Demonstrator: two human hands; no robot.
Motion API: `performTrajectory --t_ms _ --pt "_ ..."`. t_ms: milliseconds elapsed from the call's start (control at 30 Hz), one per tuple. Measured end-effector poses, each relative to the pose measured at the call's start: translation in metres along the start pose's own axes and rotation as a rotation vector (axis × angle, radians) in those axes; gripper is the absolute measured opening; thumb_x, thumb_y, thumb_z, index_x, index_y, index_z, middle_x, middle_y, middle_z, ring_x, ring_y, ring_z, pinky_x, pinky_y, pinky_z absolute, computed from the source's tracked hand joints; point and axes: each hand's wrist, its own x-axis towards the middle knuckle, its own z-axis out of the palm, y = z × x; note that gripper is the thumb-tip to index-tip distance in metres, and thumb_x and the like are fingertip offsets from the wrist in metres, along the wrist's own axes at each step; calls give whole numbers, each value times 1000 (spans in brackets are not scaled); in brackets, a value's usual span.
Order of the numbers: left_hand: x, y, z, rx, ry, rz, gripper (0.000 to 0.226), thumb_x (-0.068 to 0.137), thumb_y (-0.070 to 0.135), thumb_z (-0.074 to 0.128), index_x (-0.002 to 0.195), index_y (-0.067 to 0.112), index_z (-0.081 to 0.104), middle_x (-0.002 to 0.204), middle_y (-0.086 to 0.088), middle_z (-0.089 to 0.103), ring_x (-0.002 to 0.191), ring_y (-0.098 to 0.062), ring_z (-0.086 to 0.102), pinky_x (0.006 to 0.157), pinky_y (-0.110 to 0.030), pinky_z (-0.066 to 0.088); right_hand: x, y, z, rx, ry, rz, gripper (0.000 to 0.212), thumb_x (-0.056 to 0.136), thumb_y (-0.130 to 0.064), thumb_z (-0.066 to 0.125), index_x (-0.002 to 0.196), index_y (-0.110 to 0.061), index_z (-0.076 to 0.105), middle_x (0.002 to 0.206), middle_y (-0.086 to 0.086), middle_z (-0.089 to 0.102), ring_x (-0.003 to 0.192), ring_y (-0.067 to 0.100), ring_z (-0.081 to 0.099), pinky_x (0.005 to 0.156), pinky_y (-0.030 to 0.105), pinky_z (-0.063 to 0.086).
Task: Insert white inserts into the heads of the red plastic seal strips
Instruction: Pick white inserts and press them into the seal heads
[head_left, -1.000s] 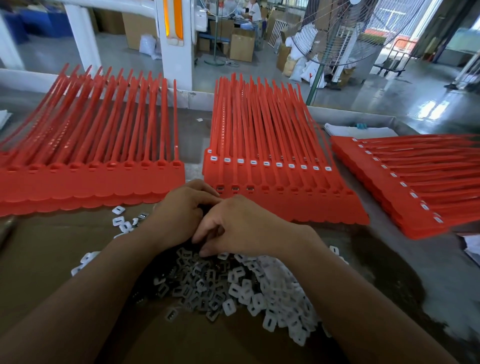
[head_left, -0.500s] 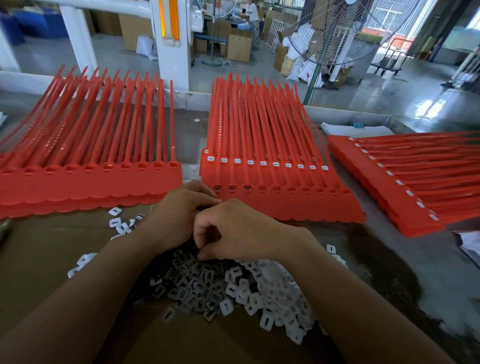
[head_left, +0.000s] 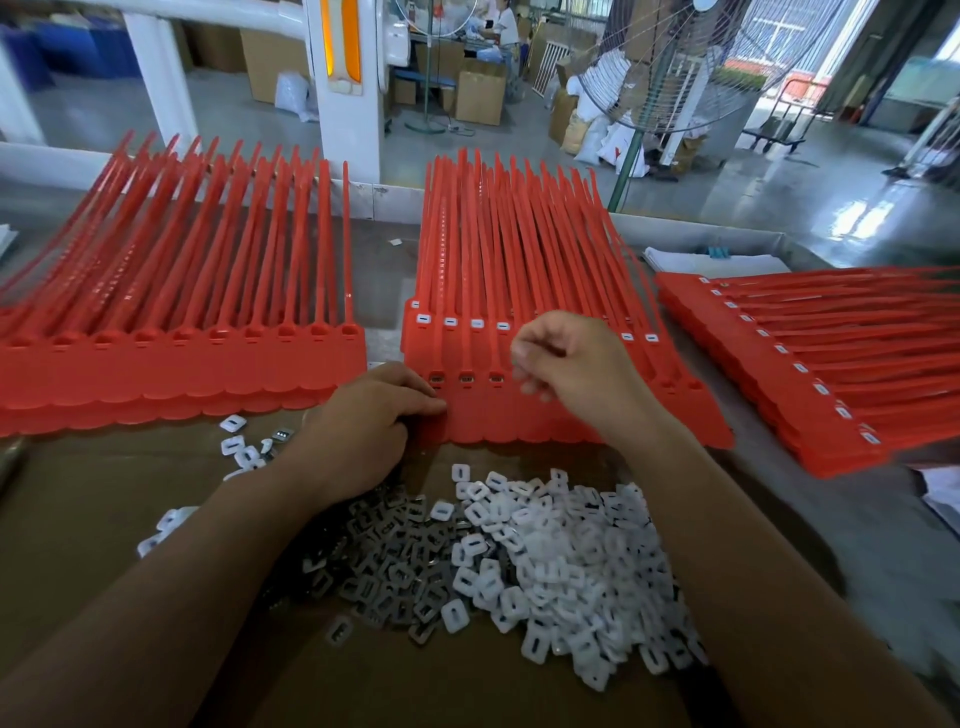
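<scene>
Hands are off the white inserts (head_left: 561, 561) heaped at the near edge of the bench (head_left: 857, 519) now. Left hand (head_left: 363, 421) pinches the middle red seal strips (head_left: 519, 260). Right hand (head_left: 576, 364) hovers over the heads (head_left: 466, 378), fingers (head_left: 535, 387) curled, can't tell if they've got an insert. Next up, I'd guess: seat one in an empty head.

Left hand (head_left: 363, 421): palm down, back to camera, knuckles forward, fingers curled under and out of sight; thumb extended to the right along the front of the hand. Left forearm bare, entering from lower left, wrist straight. Right hand (head_left: 576, 364): higher and farther forward than the left, fingers (head_left: 535, 387) curled toward the thumb — motion-blurred, so any pinch cannot be confirmed. Right forearm bare, entering from lower right. Hands close together, not touching.
</scene>
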Motion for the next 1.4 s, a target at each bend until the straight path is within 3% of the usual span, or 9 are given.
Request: performTrajectory --t_ms 233,367,500,700,867,967,1067,1200,1400 --pt "2 -1 0 26 -17 10 56 74 -12 40 114 20 63 120 10 50 117 -5 40 97 -17 27 7 23 -1 5 156 98 24 82 -3 64 76 -24 57 73 -5 63 63 3 60 55 12 47" --pt "2 -2 1 22 -12 10 55 75 -11 41 114 20 63 118 12 50 113 -2 39 89 -8 24 8 26 5 -116 157 50 13 79 -6 69 79 -18 67 77 -9 61 73 -2 55 68 10 43" --pt "2 -2 2 21 -5 9 54 75 -11 42 113 21 64 114 14 49 114 -4 41 95 -15 27 10 28 7 -172 160 40 12 80 -7 68 90 -12 71 80 -9 60 76 -3 53 75 11 42" --pt "2 -1 1 25 -1 15 52 76 -10 42 113 20 64 115 13 50 113 -4 42 94 -16 28 11 31 6 -227 140 63 12 83 -7 64 91 -11 71 78 -11 57 73 -5 51 70 7 39" --pt "1 2 -1 20 -14 28 52 76 -11 41 114 18 64 115 12 50 110 -1 40 87 -7 27 13 34 7 -303 157 56 13 81 -10 67 93 -11 72 93 -2 69 81 0 53 76 12 38" --pt "0 2 -1 14 -18 23 52 77 -10 41 114 19 63 113 14 48 109 0 39 84 -1 25 11 36 5 -368 156 20 16 82 -12 67 97 -12 72 99 1 70 84 -2 52 74 6 35" --pt "-1 2 -1 8 -12 19 52 78 -10 41 114 19 63 110 16 46 110 -1 38 86 -8 26 8 37 3 -429 126 -25 19 84 -12 64 101 -13 72 102 2 67 88 2 51 69 4 31" --pt "-1 3 0 13 -8 17 53 77 -11 40 114 19 64 113 14 48 113 -4 40 92 -15 26 5 37 1 -477 81 -31 22 87 -12 61 107 -14 69 105 3 62 100 14 55 81 14 34" --pt "-1 2 0 22 -15 19 52 78 -10 40 115 19 63 119 10 50 115 -6 41 95 -17 28 3 31 0 -411 110 -53 21 86 -9 61 104 -13 70 105 1 65 94 5 55 81 9 35"
